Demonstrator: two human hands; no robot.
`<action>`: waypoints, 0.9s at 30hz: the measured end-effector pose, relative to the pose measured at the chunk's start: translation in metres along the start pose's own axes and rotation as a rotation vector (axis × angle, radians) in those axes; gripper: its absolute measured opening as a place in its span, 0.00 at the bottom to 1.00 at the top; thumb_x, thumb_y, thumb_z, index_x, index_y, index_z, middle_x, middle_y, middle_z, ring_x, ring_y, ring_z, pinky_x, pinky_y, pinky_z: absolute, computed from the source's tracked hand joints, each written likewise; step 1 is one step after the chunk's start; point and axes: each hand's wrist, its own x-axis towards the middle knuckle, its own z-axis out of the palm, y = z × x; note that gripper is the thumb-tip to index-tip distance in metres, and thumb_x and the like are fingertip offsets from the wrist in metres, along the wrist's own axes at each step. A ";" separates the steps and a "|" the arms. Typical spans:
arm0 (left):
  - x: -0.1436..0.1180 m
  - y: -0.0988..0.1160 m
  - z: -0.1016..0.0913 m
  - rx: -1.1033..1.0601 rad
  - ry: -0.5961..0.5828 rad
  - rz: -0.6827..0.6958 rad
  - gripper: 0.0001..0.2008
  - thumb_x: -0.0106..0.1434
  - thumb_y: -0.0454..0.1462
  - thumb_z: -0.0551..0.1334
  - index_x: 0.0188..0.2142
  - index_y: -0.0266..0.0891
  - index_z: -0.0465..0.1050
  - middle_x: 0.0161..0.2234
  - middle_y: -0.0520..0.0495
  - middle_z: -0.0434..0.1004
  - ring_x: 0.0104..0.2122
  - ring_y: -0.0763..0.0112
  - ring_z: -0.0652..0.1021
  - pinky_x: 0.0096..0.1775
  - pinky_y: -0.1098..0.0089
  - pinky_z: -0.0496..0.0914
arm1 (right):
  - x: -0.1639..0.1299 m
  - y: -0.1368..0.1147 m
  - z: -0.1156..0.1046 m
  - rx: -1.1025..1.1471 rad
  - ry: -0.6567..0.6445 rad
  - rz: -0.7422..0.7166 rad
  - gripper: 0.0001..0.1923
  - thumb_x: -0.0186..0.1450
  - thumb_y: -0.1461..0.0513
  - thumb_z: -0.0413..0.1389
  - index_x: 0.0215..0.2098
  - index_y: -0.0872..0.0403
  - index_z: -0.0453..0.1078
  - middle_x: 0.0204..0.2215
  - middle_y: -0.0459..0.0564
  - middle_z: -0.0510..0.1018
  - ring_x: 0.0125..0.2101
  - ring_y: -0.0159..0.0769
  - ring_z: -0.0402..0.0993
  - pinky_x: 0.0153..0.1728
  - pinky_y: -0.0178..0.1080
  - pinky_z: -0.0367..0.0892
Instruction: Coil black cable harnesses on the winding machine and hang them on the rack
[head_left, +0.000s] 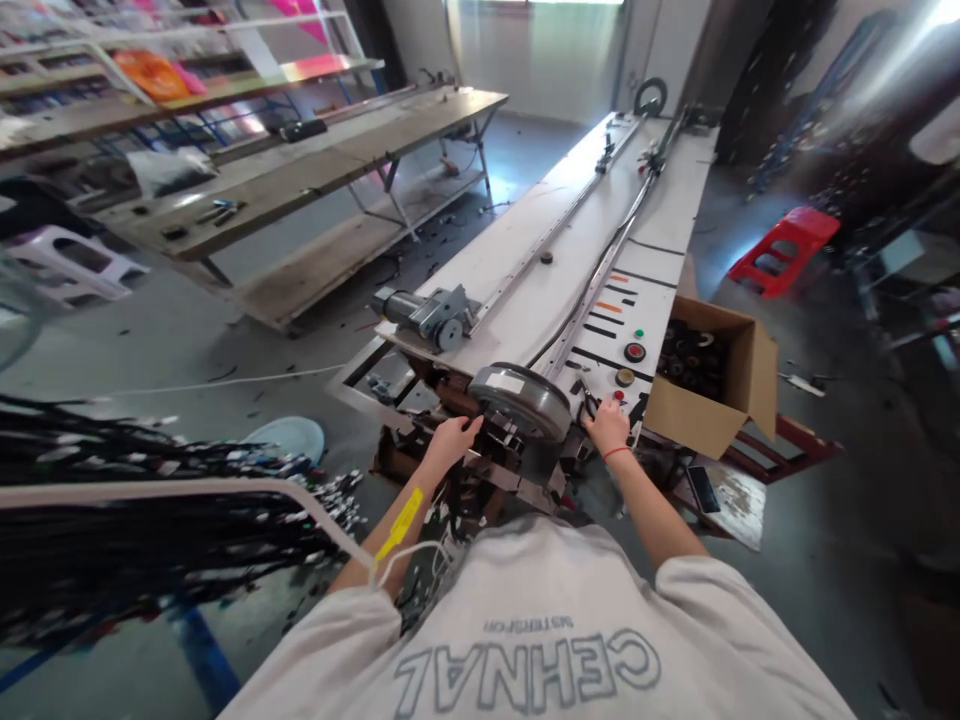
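Nearest the camera is the person's pale shirt [540,640] with grey lettering, and both bare arms reach forward from it. A yellow tag [401,522] and a white cord [409,555] sit on the left forearm; a thin red band [616,453] circles the right wrist.

The left hand [452,437] lies on the dark metal mechanism [499,455] at the near end of the long white bench [540,290], fingers curled down over a part just left of the grey wheel [520,400]; whether it grips or only presses I cannot tell. The right hand [607,425] rests on the right of that wheel, its fingers closed around black strips [589,405] at the bench edge, below the red button [634,351].

To the left, a heap of black strands [135,500] lies under a pale curved bar [187,490]. To the right, an open cardboard box [720,400] holding dark round parts stands touching the bench side.

Further along the bench, a grey motor [424,312] sits at the left edge, and a metal rail [555,225] and black cable [615,250] run away toward a small wheel [649,97] at the far end. A red stool [784,250] stands on the floor to the right; a wooden bench [315,170] and shelves [150,70] stand far left.
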 end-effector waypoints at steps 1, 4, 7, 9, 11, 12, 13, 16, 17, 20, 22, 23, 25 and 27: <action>0.001 -0.001 0.002 -0.082 -0.017 -0.019 0.20 0.67 0.45 0.55 0.21 0.40 0.67 0.16 0.51 0.68 0.22 0.68 0.73 0.29 0.72 0.62 | -0.001 0.005 -0.004 0.052 -0.089 0.035 0.16 0.61 0.62 0.57 0.46 0.62 0.69 0.43 0.66 0.74 0.45 0.53 0.70 0.44 0.48 0.64; 0.006 -0.001 0.004 -0.338 -0.126 -0.084 0.20 0.66 0.48 0.56 0.21 0.40 0.64 0.15 0.54 0.64 0.18 0.72 0.67 0.26 0.72 0.62 | -0.015 0.024 -0.018 0.374 -0.260 0.024 0.11 0.59 0.60 0.59 0.37 0.57 0.70 0.34 0.57 0.76 0.38 0.48 0.72 0.41 0.46 0.66; 0.008 0.002 -0.001 -0.375 -0.188 -0.091 0.21 0.65 0.49 0.58 0.21 0.39 0.63 0.16 0.54 0.64 0.17 0.74 0.66 0.25 0.72 0.62 | -0.049 0.025 -0.026 0.869 -0.408 -0.245 0.17 0.58 0.50 0.61 0.35 0.55 0.68 0.31 0.51 0.75 0.36 0.42 0.72 0.41 0.43 0.68; 0.008 0.005 -0.010 -0.220 -0.142 -0.011 0.21 0.66 0.47 0.57 0.21 0.38 0.66 0.17 0.51 0.67 0.19 0.72 0.69 0.27 0.72 0.64 | -0.076 0.007 -0.026 1.113 -0.705 -0.423 0.25 0.58 0.42 0.59 0.35 0.54 0.68 0.33 0.52 0.76 0.37 0.42 0.73 0.41 0.43 0.68; 0.006 0.009 -0.018 -0.016 -0.070 0.088 0.21 0.67 0.46 0.56 0.22 0.37 0.71 0.22 0.46 0.73 0.26 0.67 0.75 0.32 0.72 0.66 | -0.098 -0.027 -0.020 1.213 -1.166 -0.476 0.34 0.58 0.32 0.51 0.34 0.54 0.68 0.34 0.54 0.76 0.37 0.43 0.74 0.42 0.44 0.69; 0.004 0.011 -0.022 0.070 -0.043 0.117 0.21 0.68 0.46 0.55 0.24 0.36 0.73 0.25 0.43 0.76 0.30 0.64 0.77 0.35 0.71 0.66 | -0.105 -0.048 -0.016 1.222 -1.383 -0.453 0.37 0.57 0.29 0.46 0.33 0.53 0.67 0.32 0.55 0.76 0.37 0.43 0.75 0.41 0.44 0.69; 0.002 0.013 -0.025 0.137 -0.023 0.126 0.21 0.68 0.47 0.55 0.26 0.36 0.75 0.28 0.40 0.78 0.34 0.62 0.78 0.37 0.70 0.67 | -0.109 -0.070 -0.012 1.216 -1.545 -0.411 0.40 0.57 0.27 0.40 0.31 0.53 0.66 0.31 0.55 0.76 0.35 0.43 0.75 0.40 0.44 0.70; -0.004 0.019 -0.028 0.235 0.001 0.108 0.22 0.69 0.49 0.53 0.32 0.35 0.78 0.35 0.36 0.80 0.41 0.58 0.79 0.41 0.70 0.68 | -0.112 -0.119 0.001 1.169 -1.555 -0.244 0.40 0.58 0.27 0.33 0.24 0.51 0.62 0.22 0.52 0.73 0.25 0.38 0.73 0.29 0.38 0.69; -0.005 0.019 -0.028 0.243 0.001 0.104 0.22 0.69 0.49 0.53 0.32 0.35 0.78 0.36 0.36 0.80 0.41 0.58 0.79 0.42 0.70 0.68 | -0.114 -0.124 0.004 1.141 -1.470 -0.193 0.40 0.58 0.27 0.32 0.22 0.50 0.60 0.18 0.51 0.71 0.21 0.35 0.69 0.23 0.36 0.65; -0.002 0.018 -0.026 0.179 -0.026 0.102 0.20 0.69 0.47 0.55 0.29 0.36 0.75 0.31 0.39 0.79 0.40 0.60 0.79 0.42 0.71 0.68 | -0.126 -0.099 0.004 1.125 -1.206 -0.241 0.38 0.59 0.28 0.37 0.18 0.49 0.57 0.14 0.51 0.69 0.15 0.34 0.64 0.17 0.36 0.59; 0.004 0.015 -0.022 0.025 -0.107 0.058 0.18 0.68 0.44 0.57 0.24 0.37 0.71 0.24 0.43 0.75 0.32 0.64 0.78 0.37 0.72 0.68 | -0.128 -0.061 -0.002 1.177 -0.915 -0.314 0.35 0.61 0.31 0.42 0.19 0.50 0.60 0.18 0.53 0.72 0.18 0.38 0.69 0.21 0.39 0.63; 0.008 0.013 -0.020 -0.091 -0.156 0.015 0.17 0.67 0.42 0.59 0.23 0.37 0.69 0.22 0.46 0.73 0.27 0.67 0.76 0.33 0.73 0.68 | -0.122 -0.042 -0.006 1.167 -0.718 -0.282 0.34 0.62 0.33 0.43 0.20 0.50 0.62 0.18 0.53 0.73 0.20 0.39 0.70 0.23 0.40 0.64; 0.014 0.010 -0.014 -0.359 -0.244 -0.085 0.15 0.66 0.38 0.61 0.23 0.38 0.65 0.19 0.51 0.68 0.20 0.74 0.71 0.26 0.75 0.65 | -0.094 -0.011 -0.016 0.984 -0.389 -0.117 0.30 0.63 0.36 0.45 0.20 0.49 0.62 0.16 0.51 0.70 0.19 0.41 0.68 0.24 0.42 0.64; 0.016 0.007 -0.009 -0.578 -0.281 -0.153 0.14 0.66 0.35 0.61 0.24 0.38 0.62 0.19 0.54 0.66 0.17 0.78 0.65 0.20 0.77 0.60 | -0.053 0.007 -0.027 0.676 -0.231 0.005 0.25 0.62 0.41 0.52 0.19 0.49 0.61 0.16 0.51 0.69 0.23 0.43 0.70 0.27 0.42 0.65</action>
